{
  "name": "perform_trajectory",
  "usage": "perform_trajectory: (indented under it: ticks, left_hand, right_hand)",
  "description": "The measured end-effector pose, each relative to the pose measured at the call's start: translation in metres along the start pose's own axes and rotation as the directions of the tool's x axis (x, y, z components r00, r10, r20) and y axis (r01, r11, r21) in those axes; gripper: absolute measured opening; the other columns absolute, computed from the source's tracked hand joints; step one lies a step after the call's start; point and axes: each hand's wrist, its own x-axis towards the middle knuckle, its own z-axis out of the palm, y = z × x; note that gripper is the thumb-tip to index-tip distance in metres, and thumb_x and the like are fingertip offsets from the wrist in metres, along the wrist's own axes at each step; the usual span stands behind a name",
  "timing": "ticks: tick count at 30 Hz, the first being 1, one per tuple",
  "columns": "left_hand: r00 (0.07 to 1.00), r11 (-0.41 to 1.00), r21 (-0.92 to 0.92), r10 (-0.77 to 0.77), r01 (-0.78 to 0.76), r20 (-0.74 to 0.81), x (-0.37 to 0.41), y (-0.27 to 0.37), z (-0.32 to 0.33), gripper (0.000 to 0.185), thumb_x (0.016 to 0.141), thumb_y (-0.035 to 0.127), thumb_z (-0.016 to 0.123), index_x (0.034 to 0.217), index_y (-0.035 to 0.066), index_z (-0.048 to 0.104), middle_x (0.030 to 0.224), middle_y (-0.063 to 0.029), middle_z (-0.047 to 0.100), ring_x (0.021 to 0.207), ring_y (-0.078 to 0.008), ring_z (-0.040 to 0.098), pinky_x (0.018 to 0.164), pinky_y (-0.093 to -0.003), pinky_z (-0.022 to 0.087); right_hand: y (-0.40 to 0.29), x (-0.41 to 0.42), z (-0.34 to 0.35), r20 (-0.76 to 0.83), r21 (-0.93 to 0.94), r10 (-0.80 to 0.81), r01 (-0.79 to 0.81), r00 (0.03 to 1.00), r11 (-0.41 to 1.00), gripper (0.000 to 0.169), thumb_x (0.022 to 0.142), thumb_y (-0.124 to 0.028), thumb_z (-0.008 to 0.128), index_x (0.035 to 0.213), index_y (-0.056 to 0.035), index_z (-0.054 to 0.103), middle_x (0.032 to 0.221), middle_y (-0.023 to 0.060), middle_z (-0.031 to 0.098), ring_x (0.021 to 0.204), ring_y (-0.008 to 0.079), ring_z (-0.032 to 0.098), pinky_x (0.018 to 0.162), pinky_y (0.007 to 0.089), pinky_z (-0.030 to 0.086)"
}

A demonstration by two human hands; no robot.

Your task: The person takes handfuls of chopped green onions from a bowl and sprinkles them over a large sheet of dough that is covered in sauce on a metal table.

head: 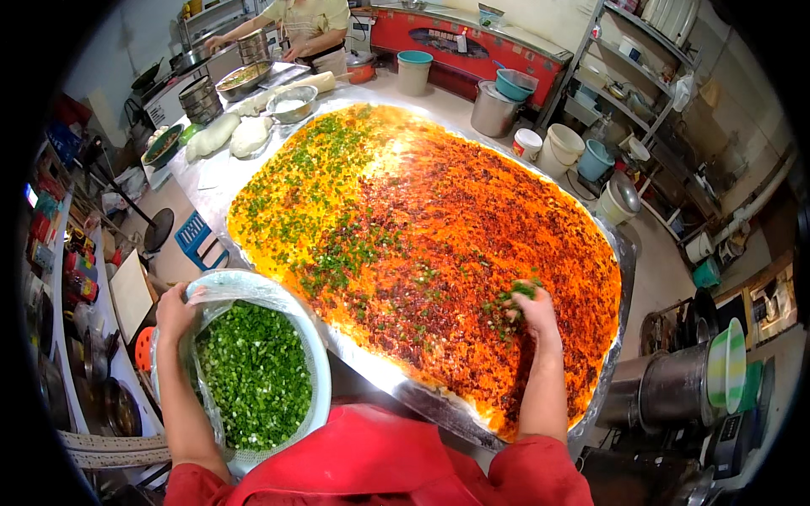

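Note:
My left hand (pixel 176 312) grips the rim of a pale blue plastic basket (pixel 319 373), lined with clear plastic film and filled with chopped green onions (pixel 256 373). Over the right part of a huge flat sheet of dough (pixel 455 234) is my right hand (pixel 533 308), with chopped green onion at its fingertips. Dark red sauce covers the sheet's right part, while its left part is yellow-orange. Green onion lies scattered thickly over the left and more thinly through the middle. The sheet spreads nearly to the edges of the metal-topped table (pixel 417 395).
Lumps of dough (pixel 250 136), a metal bowl of white powder (pixel 292 104) and bamboo steamers (pixel 200 100) stand at the table's far left. Another person (pixel 313 31) works beyond them. Buckets (pixel 562 148) and a large pot (pixel 495 109) line the floor at right. A blue stool (pixel 201 241) stands left.

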Motion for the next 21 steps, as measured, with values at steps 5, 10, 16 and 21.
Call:
perform_trajectory:
  ticks: [5,10,16,21]
  left_hand:
    - [1.000,1.000,0.001,-0.003,0.003,0.001,0.001,-0.009,-0.010,0.041,0.075,0.043,0.059,0.092,0.006,0.063,0.082,-0.0158,0.062,0.079,-0.0322,0.059,0.070,-0.0377,0.045]
    - [0.999,0.999,0.019,-0.028,0.029,-0.029,-0.008,-0.049,-0.014,0.042,0.076,0.045,0.058,0.087,0.005,0.061,0.079,-0.0173,0.061,0.076,-0.0341,0.058,0.066,-0.0400,0.044]
    - [0.985,0.985,0.052,-0.160,0.163,-0.067,-0.030,-0.078,-0.027,0.042,0.076,0.045,0.058,0.086,0.005,0.060,0.078,-0.0178,0.060,0.075,-0.0345,0.058,0.065,-0.0403,0.044]
    - [0.972,0.978,0.001,-0.208,0.210,-0.106,-0.045,-0.106,-0.029,0.045,0.075,0.048,0.057,0.090,0.005,0.061,0.078,-0.0178,0.060,0.076,-0.0339,0.058,0.066,-0.0396,0.043]
  right_hand:
    - [-0.001,0.010,0.033,0.093,-0.262,0.034,-0.008,0.995,0.965,0.033,0.085,-0.018,0.055,0.114,-0.0047,0.047,0.093,0.0125,0.059,0.067,0.0140,0.061,0.044,0.0245,0.045]
    - [-0.004,0.028,0.090,0.210,-0.460,0.012,0.088,0.978,0.883,0.024,0.078,-0.017,0.062,0.099,-0.0068,0.058,0.086,0.0101,0.060,0.063,0.0136,0.056,0.053,0.0316,0.046]
    - [-0.007,0.043,0.184,0.536,-0.406,-0.017,0.276,0.844,0.871,0.015,0.074,-0.006,0.061,0.088,-0.0022,0.061,0.083,0.0082,0.060,0.058,0.0114,0.055,0.050,0.0269,0.046]
    - [0.010,0.057,0.272,0.608,-0.448,-0.358,0.678,0.709,0.583,0.014,0.070,-0.012,0.062,0.083,-0.0082,0.065,0.090,0.0107,0.063,0.080,0.0254,0.061,0.074,0.0360,0.048]
